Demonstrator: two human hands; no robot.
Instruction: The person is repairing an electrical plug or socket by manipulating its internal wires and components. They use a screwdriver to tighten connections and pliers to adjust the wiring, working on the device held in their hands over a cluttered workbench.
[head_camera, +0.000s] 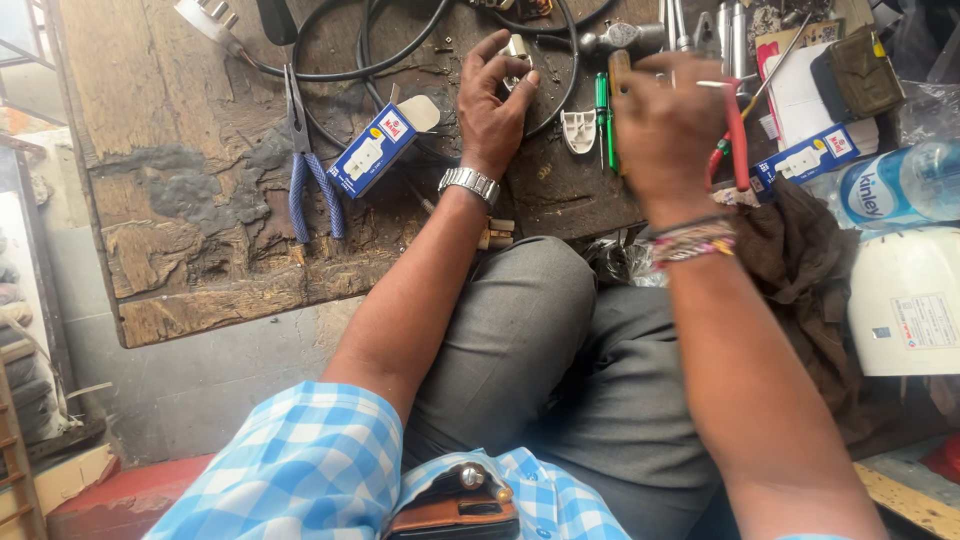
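My left hand (492, 105) is raised over the worn wooden board (180, 200) and pinches a small white plug part (517, 50) between thumb and fingers. A black cable (400, 62) loops around behind it. My right hand (668, 125) is closed around a red-handled tool (737, 140), whose handles stick out to the right of my fist. Between the two hands lie a white plug cover (578, 130) and a green-handled screwdriver (603, 110).
Blue-handled pliers (308, 180) and a small blue-and-white box (378, 148) lie left of my left hand. At the right are another blue box (815, 155), a plastic water bottle (895, 185), a white rounded appliance (905, 300) and a brown cloth (800, 250). Metal tools (690, 30) lie at the top.
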